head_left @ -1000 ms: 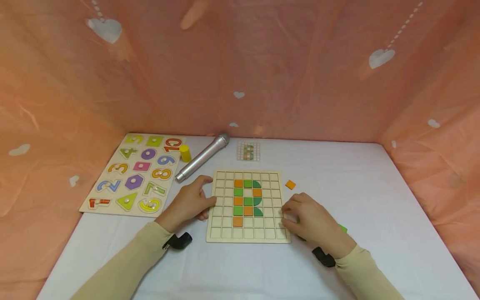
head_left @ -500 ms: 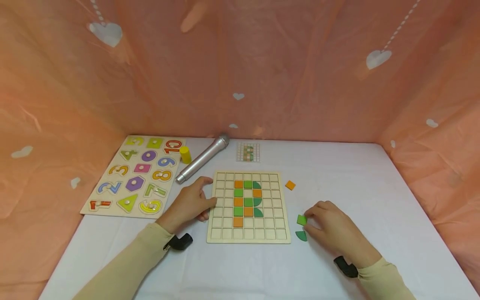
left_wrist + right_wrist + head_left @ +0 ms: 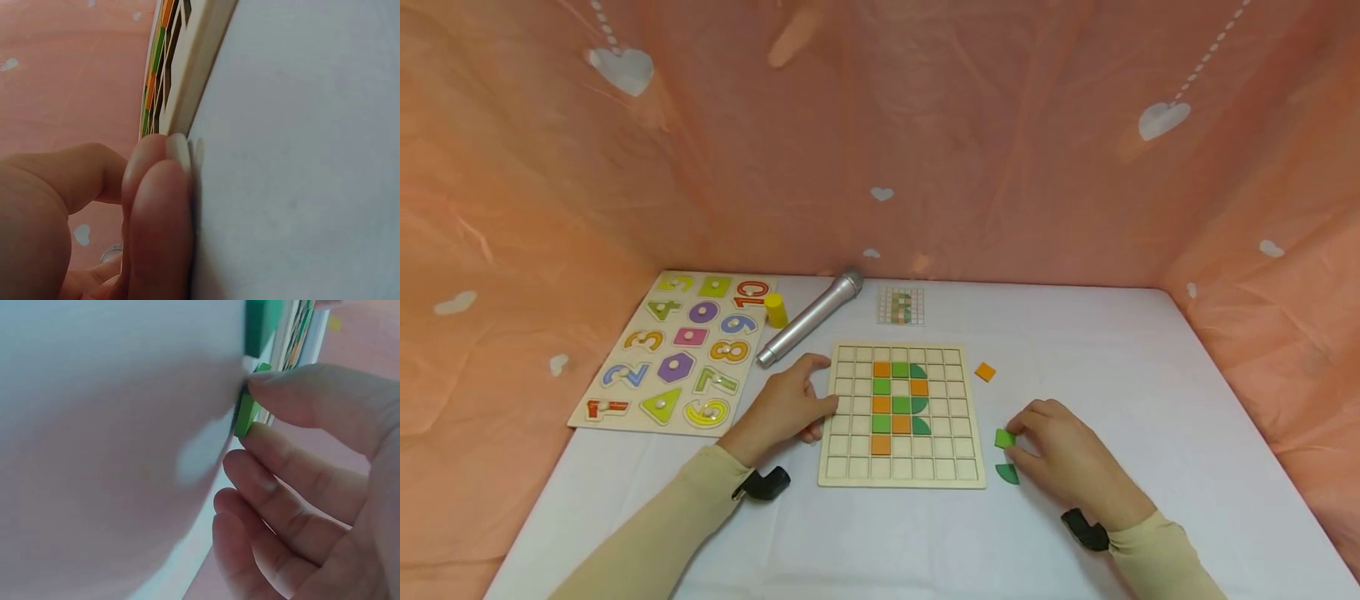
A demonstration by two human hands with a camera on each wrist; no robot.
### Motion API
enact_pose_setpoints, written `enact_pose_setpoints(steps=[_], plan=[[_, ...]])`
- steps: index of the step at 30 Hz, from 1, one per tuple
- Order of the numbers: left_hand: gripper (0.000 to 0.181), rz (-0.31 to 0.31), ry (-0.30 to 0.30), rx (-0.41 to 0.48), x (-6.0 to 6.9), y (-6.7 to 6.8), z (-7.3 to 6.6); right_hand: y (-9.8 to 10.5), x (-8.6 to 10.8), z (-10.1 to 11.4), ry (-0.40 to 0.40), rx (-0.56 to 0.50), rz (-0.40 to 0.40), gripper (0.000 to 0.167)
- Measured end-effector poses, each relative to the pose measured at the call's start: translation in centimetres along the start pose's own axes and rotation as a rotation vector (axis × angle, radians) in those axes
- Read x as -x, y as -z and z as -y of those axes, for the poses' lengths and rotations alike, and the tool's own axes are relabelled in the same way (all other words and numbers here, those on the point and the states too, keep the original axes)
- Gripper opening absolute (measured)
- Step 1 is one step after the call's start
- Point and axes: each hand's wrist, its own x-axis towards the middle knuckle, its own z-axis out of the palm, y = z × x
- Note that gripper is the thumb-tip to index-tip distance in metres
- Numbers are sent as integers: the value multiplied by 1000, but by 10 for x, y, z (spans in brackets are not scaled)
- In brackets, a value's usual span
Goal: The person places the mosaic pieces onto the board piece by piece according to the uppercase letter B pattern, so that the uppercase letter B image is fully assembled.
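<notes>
A pale wooden grid board point(image 3: 957, 472) lies on the white table, with orange and green square tiles and dark green curved tiles set in its middle columns. My left hand point(image 3: 786, 407) rests at the board's left edge, its fingertips touching the side; the left wrist view shows them against the rim. To the right of the board, my right hand point(image 3: 1063, 450) pinches a light green square tile point(image 3: 1004, 438) between thumb and forefinger, the tile at the tabletop. Just in front of it lies a dark green curved tile point(image 3: 1007, 474). An orange square tile point(image 3: 985, 372) lies farther back.
Behind the board lies a small pattern card point(image 3: 901, 306). A silver microphone point(image 3: 811, 320) and a yellow cylinder point(image 3: 776, 311) lie or stand at the back left, beside a number-and-shape puzzle board point(image 3: 673, 354). Pink curtain point(image 3: 1000, 167) closes off the back and sides.
My right hand has moved right, from the board's right edge to the green square tile, and has its thumb and forefinger on it. My left hand has stayed at the board's edge.
</notes>
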Motion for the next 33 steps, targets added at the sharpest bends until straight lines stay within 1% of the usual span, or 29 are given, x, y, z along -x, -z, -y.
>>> enact_pose_setpoints(steps=[4,9,15,20,24,29,33], plan=[[70,-3,-4,-7,0,0,1,1,-8,8,42,-9,-19,17],[70,-3,-3,-9,1,0,0,1,-23,26,98,-9,-8,14],[70,-1,-2,-13,2,0,-1,-3,-42,54,170,2,-5,15],[70,-1,-14,-20,2,1,-2,-13,-52,82,241,-5,-7,18],[69,-7,-25,-32,1,1,-1,-23,-55,98,302,-25,-1,17],[69,-5,-26,-27,0,0,1,-30,-52,111,318,-49,31,15],[69,-4,-29,-29,0,0,1,-35,-50,119,325,-48,58,15]])
